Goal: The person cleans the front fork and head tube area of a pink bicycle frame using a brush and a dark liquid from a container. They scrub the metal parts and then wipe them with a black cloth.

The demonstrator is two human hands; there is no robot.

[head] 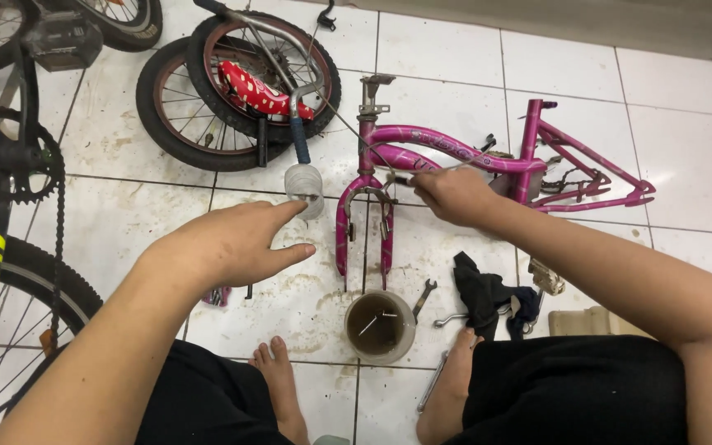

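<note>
Tiled floor (pixel 686 148): pink frame (pixel 455 152) under right hand (pixel 451 194); left hand (pixel 232 243) beside.

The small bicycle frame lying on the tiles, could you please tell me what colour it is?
The bicycle frame is bright pink or magenta; the head view shows it.

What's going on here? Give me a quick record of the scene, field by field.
Setting: white tiled floor, person seated barefoot
Main item: pink child's bicycle frame lying on the floor, wheels off
Left hand: open, fingertips at a clear plastic cup
Right hand: closed on a thin metal tool at the fork
Between the feet: tub of murky liquid, wrench beside it
Nearby: dark rag, two wheels, black bicycle
</note>
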